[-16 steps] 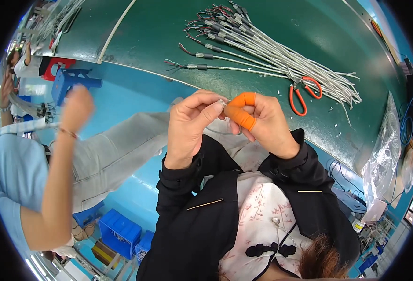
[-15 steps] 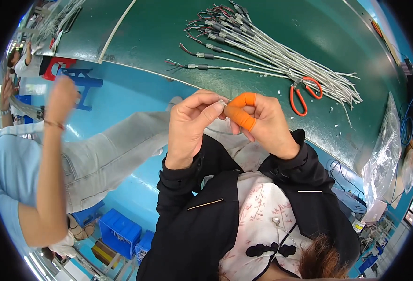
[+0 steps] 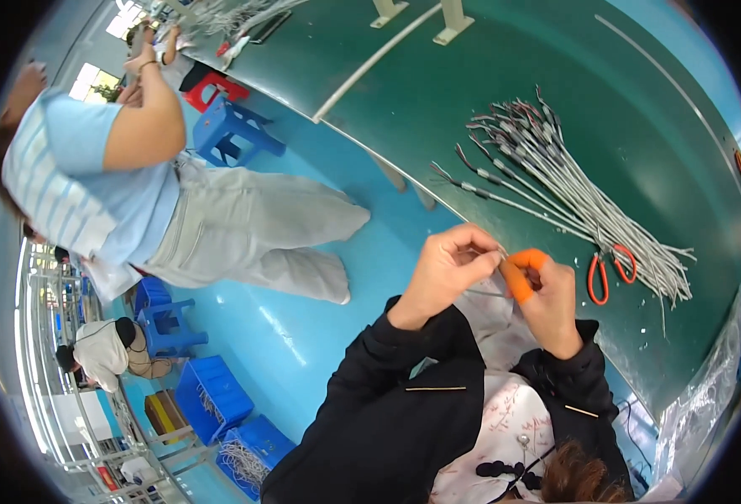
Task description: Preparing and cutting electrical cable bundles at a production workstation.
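In front of my chest my two hands meet fingertip to fingertip over the table's near edge. My left hand (image 3: pixel 452 273) pinches the end of a thin pale cable (image 3: pixel 489 293), most of it hidden by my fingers. Closed against the same end is my right hand (image 3: pixel 551 302), with orange finger covers on thumb and forefinger. A fanned bundle of grey-white cables (image 3: pixel 593 206) lies beyond my hands, with dark sleeves and bare coloured wires at the far-left ends. Red-handled cutters (image 3: pixel 599 279) rest on the bundle's near side, touched by neither hand.
The green table (image 3: pixel 437 109) carries a pale strip (image 3: pixel 370 67) at its far left. Clear plastic sheeting (image 3: pixel 702 403) hangs at the right. To my left stands a person in a light blue top (image 3: pixel 110 151), near a blue stool (image 3: pixel 232 130) and blue crates of cables (image 3: pixel 211 399).
My view has swung left, so table and hands appear farther right. The person at left now stands more upright, arms raised farther off. My hands keep their pinch on the cable end.
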Demonstrator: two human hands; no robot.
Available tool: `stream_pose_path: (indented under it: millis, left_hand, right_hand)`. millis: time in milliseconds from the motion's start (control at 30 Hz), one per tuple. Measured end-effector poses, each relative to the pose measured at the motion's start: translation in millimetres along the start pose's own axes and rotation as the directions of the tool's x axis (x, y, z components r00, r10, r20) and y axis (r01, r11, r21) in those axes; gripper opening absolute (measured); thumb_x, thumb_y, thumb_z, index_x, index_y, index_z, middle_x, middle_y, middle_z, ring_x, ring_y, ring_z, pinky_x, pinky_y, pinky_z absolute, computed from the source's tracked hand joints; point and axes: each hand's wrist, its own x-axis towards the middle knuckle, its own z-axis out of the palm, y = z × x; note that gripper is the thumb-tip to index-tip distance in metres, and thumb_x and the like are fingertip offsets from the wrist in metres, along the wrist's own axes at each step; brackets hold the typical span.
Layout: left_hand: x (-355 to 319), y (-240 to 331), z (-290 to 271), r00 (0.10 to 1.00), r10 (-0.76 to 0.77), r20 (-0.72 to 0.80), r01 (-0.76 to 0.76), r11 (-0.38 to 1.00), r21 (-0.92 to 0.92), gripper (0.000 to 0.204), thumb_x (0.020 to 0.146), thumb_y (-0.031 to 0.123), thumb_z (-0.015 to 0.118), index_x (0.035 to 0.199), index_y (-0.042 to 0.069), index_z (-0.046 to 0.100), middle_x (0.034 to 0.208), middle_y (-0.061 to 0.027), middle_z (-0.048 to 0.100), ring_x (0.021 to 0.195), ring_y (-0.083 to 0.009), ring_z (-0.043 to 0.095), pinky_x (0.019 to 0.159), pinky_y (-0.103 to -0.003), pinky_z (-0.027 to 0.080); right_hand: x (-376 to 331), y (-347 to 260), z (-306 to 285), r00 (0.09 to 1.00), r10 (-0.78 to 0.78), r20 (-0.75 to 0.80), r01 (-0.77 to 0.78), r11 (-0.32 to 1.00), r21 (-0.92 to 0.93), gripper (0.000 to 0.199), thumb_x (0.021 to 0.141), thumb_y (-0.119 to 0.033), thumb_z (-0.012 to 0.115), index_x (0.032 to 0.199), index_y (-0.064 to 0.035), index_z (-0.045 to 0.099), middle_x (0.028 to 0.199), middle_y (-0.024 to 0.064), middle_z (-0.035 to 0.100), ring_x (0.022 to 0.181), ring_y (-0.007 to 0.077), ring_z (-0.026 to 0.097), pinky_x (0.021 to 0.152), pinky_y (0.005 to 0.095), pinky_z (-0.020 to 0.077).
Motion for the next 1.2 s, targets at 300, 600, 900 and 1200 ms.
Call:
stream_pose_path:
  millis: [300,600,900,1200]
  left_hand:
    - [-8.5,34.5,13.8,0.995,0.075,0.062,-0.089,0.957,0.276,0.006,0.080,-0.003,0.062,0.085,-0.004,0.061,0.087,-0.0066,0.060,0.079,-0.0126,0.060,0.072,-0.026,0.050]
    - [7.7,16.5,27.2,0.997,-0.073,0.008,0.073,0.996,-0.060,0.003,0.080,-0.003,0.060,0.084,-0.003,0.060,0.081,-0.0061,0.060,0.073,-0.0132,0.059,0.069,-0.027,0.048]
    - [66.7,-51.3,29.3,0.999,-0.032,-0.042,0.032,0.999,0.003,0.008,0.085,0.003,0.057,0.086,-0.003,0.062,0.082,-0.0066,0.062,0.070,-0.0133,0.057,0.066,-0.027,0.046]
    - [76.2,-65.5,40.3,0.994,-0.041,-0.098,0.048,0.996,0.072,0.012,0.086,0.002,0.059,0.095,-0.005,0.064,0.083,-0.0069,0.062,0.070,-0.0131,0.057,0.066,-0.027,0.046]
  right_hand:
    - [-4.7,-25.9,-10.5,0.985,-0.171,-0.018,0.164,0.966,-0.202,0.008,0.079,-0.003,0.067,0.083,0.0016,0.063,0.057,0.0118,0.056,0.045,0.0145,0.052,0.044,0.0265,0.0395]
    - [0.7,-8.6,-19.7,0.966,-0.243,-0.087,0.217,0.948,-0.234,0.009,0.078,-0.002,0.067,0.086,0.0004,0.063,0.057,0.0135,0.054,0.044,0.0183,0.051,0.044,0.0278,0.0396]
    - [36.6,72.4,-45.4,0.995,0.102,-0.002,-0.096,0.945,0.314,0.011,0.089,-0.008,0.058,0.093,0.0021,0.061,0.067,0.0043,0.061,0.050,0.0051,0.048,0.045,0.0191,0.0353]
    - [43.5,93.2,-61.9,0.972,0.201,0.124,-0.235,0.869,0.435,0.011,0.092,-0.009,0.056,0.093,0.0002,0.062,0.066,0.0025,0.059,0.048,0.0030,0.043,0.044,0.0173,0.0323]
